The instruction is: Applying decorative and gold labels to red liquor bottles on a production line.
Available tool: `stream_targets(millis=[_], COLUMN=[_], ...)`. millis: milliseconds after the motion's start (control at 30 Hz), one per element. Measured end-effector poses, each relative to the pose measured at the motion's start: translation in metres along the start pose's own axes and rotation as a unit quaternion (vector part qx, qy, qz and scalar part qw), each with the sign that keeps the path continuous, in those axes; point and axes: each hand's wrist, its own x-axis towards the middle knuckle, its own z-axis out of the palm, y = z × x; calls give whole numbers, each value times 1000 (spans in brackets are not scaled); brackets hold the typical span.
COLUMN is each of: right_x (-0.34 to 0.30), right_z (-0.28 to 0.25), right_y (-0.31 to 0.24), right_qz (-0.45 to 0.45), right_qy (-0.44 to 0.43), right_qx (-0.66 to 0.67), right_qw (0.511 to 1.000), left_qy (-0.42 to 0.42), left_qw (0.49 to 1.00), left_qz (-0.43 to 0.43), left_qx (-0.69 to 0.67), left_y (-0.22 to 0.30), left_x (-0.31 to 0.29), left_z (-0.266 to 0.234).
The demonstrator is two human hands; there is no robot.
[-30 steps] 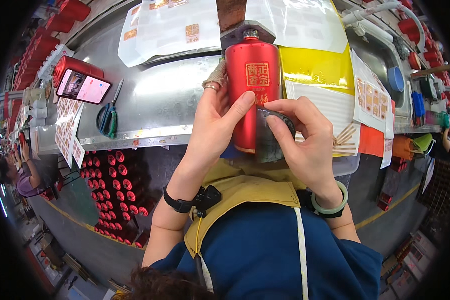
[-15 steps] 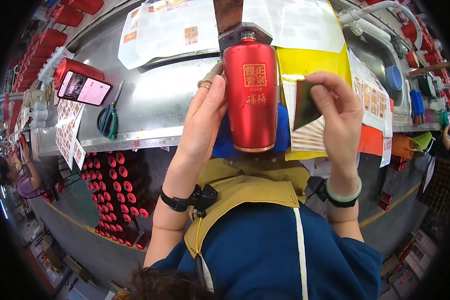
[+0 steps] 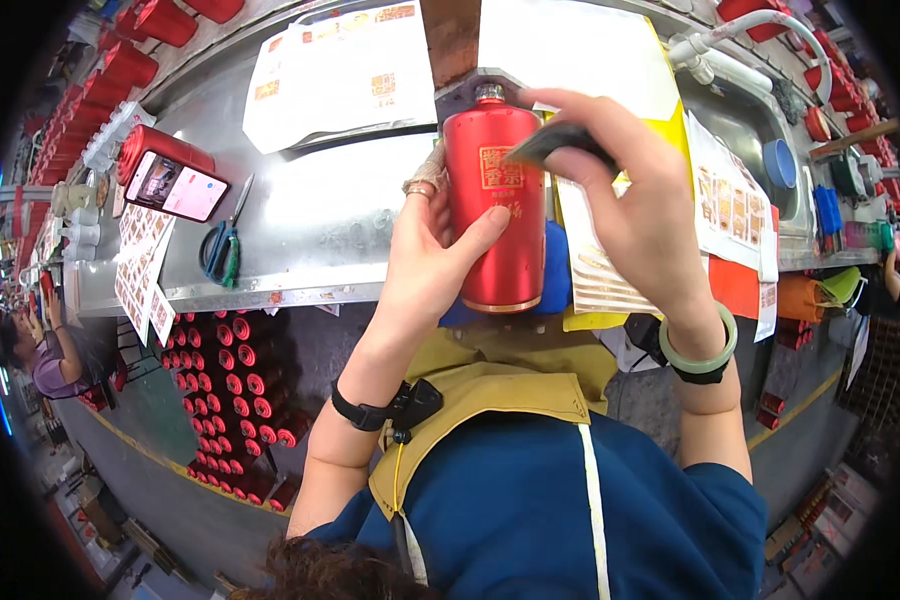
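A red bottle [image 3: 500, 265] with a gold square emblem [image 3: 494, 168] lies with its neck pointing away from me, over a blue support [image 3: 558, 268]. My left hand [image 3: 432, 240] grips it from the left side, thumb laid across the front, below the emblem. In my right hand [image 3: 635, 185], pinched between thumb and fingers, is a thin dark flat scraper-like piece [image 3: 575, 145]. Its edge reaches the emblem's right side; motion blurs it, so I cannot tell whether it touches.
White sticker sheets [image 3: 340, 80] lie beyond on the metal bench [image 3: 310, 200]. Scissors [image 3: 220, 245] and a phone [image 3: 177, 185] propped on another red bottle are at left. More sticker sheets [image 3: 727, 205] lie right, near a sink [image 3: 785, 130]. Red bottles [image 3: 220, 400] stand below; another person [image 3: 55, 350] works far left.
My right hand has moved left, bringing the dark piece from over the striped sheets to the bottle's emblem. My left thumb has come across the bottle's front.
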Motion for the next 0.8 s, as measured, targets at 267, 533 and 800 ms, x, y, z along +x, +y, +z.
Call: stream_targets(millis=[267, 533, 800], right_x=[11, -54, -31], right_z=[4, 3, -12], right_y=[21, 12, 9], right_qz=[-124, -169, -166], right_qy=[88, -47, 28], right_qx=[-73, -39, -71], right_qw=[986, 984, 983], left_qy=[-19, -15, -3], left_qw=[1000, 994, 987], left_qz=[-17, 93, 124], left_qx=[19, 51, 105], left_y=[1, 5, 3], left_x=[0, 28, 42], left_z=[-12, -21, -17])
